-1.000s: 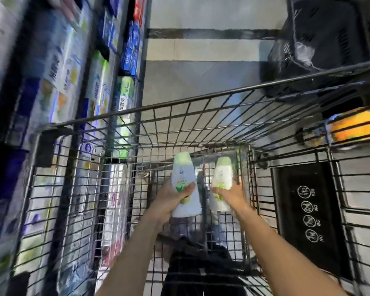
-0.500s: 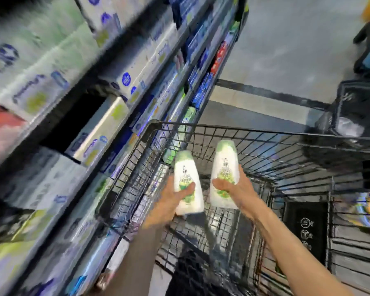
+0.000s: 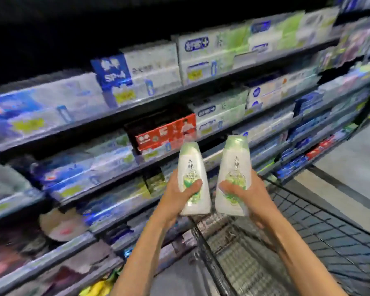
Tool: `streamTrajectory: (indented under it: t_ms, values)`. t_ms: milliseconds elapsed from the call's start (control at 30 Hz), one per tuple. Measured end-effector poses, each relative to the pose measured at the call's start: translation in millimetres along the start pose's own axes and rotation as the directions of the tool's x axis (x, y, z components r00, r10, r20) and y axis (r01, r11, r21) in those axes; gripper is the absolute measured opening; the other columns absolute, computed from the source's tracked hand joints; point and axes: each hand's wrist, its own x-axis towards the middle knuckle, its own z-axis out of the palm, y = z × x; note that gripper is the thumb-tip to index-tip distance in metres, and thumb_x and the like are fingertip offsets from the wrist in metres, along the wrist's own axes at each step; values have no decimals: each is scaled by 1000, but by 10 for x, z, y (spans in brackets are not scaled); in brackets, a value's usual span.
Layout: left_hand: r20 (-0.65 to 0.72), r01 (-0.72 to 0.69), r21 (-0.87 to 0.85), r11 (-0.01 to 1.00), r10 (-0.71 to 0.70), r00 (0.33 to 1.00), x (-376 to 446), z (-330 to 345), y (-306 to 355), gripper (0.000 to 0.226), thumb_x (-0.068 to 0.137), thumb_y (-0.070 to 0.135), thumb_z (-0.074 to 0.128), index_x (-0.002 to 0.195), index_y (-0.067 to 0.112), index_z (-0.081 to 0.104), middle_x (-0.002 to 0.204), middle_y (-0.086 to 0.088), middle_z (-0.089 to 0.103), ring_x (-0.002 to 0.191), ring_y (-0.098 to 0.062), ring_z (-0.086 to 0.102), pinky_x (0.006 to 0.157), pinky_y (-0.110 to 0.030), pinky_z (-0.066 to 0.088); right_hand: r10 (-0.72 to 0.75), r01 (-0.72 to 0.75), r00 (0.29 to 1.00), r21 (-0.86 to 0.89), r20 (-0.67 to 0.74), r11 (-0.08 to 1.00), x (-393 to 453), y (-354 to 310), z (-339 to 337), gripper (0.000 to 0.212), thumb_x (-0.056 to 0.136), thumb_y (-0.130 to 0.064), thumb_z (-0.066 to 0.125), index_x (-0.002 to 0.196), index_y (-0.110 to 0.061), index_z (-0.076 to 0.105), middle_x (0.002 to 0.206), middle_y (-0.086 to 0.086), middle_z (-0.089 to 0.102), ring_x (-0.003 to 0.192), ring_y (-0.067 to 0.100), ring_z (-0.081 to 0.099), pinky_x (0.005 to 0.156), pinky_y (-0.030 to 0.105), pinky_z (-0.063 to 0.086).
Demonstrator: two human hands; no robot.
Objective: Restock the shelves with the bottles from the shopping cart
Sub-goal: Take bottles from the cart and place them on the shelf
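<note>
I hold two white bottles with green caps and green leaf labels upright, side by side, in front of the shelves. My left hand (image 3: 175,197) grips the left bottle (image 3: 192,167) around its lower half, thumb across the label. My right hand (image 3: 250,197) grips the right bottle (image 3: 236,165) the same way. Both bottles hang above the near left corner of the wire shopping cart (image 3: 308,236). The shelves (image 3: 137,165) rise just behind the bottles, packed with boxed goods.
Rows of blue, white and green boxes fill the shelves, with a red box (image 3: 165,133) right behind the left bottle. A dark gap lies beside the red box. Grey floor (image 3: 355,159) runs along the aisle at right.
Both hands lifted the two bottles up out of the cart and toward the shelves. My view swung left from the cart to face the shelves.
</note>
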Motion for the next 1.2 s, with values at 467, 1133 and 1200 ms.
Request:
streamTrajectory:
  t_ms: [467, 1133, 1200]
  values:
    - [-291, -472, 227, 852, 521, 802, -1708, -2713, 1976, 46, 74, 32, 79, 111, 22, 53, 99, 3, 69, 87, -7, 67, 72, -23, 53, -407, 365, 817, 179, 408, 914, -446, -1725, 3108, 61, 56, -30, 85, 109, -12, 61, 91, 5, 75, 80, 18, 72, 62, 28, 56]
    - [-284, -675, 376, 635, 772, 568, -2906, -4829, 3832, 51, 81, 31, 62, 123, 5, 50, 108, -11, 66, 91, -17, 67, 78, -34, 56, -634, 503, 618, 385, 465, 774, -1098, -3111, 5380, 67, 64, -17, 87, 121, -5, 54, 108, 26, 67, 99, 45, 66, 86, 58, 54]
    - [-231, -699, 422, 577, 814, 533, -2923, -4853, 4130, 47, 83, 30, 60, 123, 6, 53, 106, -6, 69, 91, -14, 68, 76, -30, 56, -648, 520, 589, 388, 483, 761, -1024, -3229, 5375, 62, 66, -21, 82, 120, -11, 55, 105, 21, 69, 95, 39, 69, 79, 50, 58]
